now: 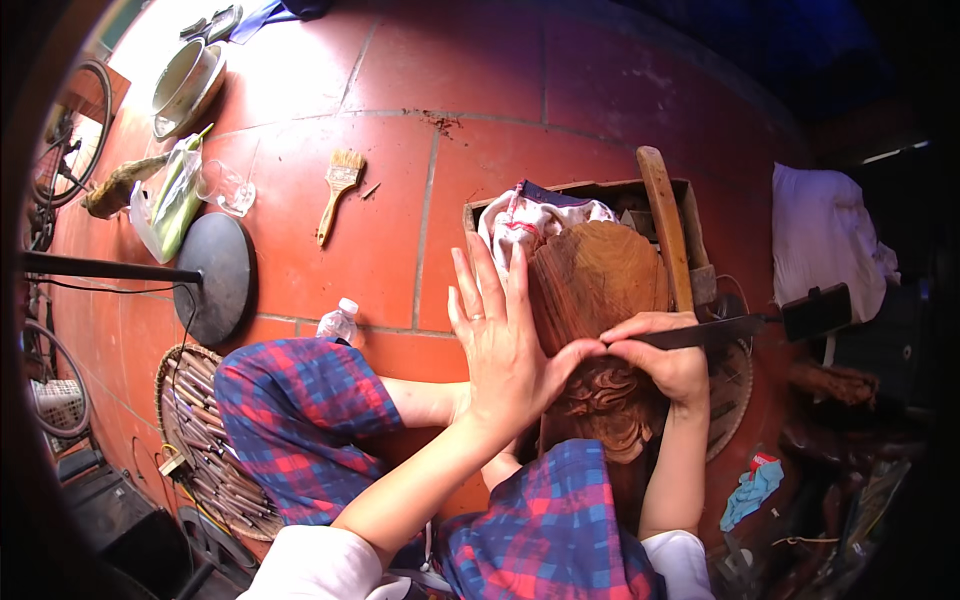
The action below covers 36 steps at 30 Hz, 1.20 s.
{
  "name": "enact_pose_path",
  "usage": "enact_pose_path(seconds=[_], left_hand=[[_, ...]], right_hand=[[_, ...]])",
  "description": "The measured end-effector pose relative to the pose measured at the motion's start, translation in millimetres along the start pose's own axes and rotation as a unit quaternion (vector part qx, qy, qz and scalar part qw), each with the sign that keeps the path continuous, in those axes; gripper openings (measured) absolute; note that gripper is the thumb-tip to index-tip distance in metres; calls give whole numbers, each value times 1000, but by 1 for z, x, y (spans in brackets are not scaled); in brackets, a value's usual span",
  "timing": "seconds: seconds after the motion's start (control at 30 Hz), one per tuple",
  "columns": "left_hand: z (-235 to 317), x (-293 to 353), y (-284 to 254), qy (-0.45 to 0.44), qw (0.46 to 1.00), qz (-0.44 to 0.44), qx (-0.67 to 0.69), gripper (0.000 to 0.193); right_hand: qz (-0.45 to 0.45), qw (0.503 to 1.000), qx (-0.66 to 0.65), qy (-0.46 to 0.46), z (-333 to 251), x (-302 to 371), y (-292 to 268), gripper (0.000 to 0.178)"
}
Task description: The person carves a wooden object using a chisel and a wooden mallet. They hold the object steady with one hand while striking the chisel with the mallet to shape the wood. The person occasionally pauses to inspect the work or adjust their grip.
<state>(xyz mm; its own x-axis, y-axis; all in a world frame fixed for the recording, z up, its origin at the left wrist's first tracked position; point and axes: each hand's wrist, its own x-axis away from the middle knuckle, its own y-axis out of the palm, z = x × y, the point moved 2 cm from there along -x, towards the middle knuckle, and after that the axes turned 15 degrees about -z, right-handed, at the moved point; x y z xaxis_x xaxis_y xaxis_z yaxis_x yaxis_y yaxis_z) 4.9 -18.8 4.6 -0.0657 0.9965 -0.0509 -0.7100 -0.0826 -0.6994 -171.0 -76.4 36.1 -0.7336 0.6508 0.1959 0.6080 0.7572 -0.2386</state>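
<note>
My right hand (pixel 680 370) grips a dark, flat metal file (pixel 730 332), which lies sideways across the thumb and fingers and sticks out to the right. My left hand (pixel 500 350) is spread, fingers stretched upward, and its thumb reaches the file's left end beside my right fingertips. Beneath both hands stands a brown wood carving (pixel 600 270). Its far part is smooth, with visible grain; swirling relief is cut into the part nearer me. Behind it a wooden handle (pixel 662 210) leans on a box (pixel 580 188) that holds a white and red cloth (pixel 515 215).
A round basket (pixel 165 400) of several carving tools sits left of my knee. Near it are a plastic bottle (pixel 340 322), a black round stand base (pixel 225 280) and a paintbrush (pixel 342 180). To the right lie a white cloth (pixel 825 235), a phone (pixel 817 312) and a blue cloth (pixel 750 492).
</note>
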Motion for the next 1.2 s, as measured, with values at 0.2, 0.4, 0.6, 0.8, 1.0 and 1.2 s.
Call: enact_pose_path(seconds=[0.2, 0.4, 0.6, 0.8, 1.0, 1.2], left_hand=[[8, 8, -5, -11, 997, -34, -74, 103], [4, -6, 3, -31, 998, -17, -47, 104], [3, 7, 5, -31, 999, -15, -26, 106], [6, 15, 4, -40, 998, -49, -22, 107], [9, -15, 4, -32, 998, 0, -50, 108], [4, -3, 10, -19, 999, -1, -46, 110]], right_hand=[[11, 996, -5, -89, 4, -2, 12, 15], [101, 993, -47, -33, 6, -7, 13, 13], [70, 996, 27, -44, 2, -1, 15, 15], [26, 994, 66, -85, -1, 5, 17, 17], [130, 988, 31, -73, 2, -1, 15, 12], [114, 993, 1, -39, 4, 1, 14, 11]])
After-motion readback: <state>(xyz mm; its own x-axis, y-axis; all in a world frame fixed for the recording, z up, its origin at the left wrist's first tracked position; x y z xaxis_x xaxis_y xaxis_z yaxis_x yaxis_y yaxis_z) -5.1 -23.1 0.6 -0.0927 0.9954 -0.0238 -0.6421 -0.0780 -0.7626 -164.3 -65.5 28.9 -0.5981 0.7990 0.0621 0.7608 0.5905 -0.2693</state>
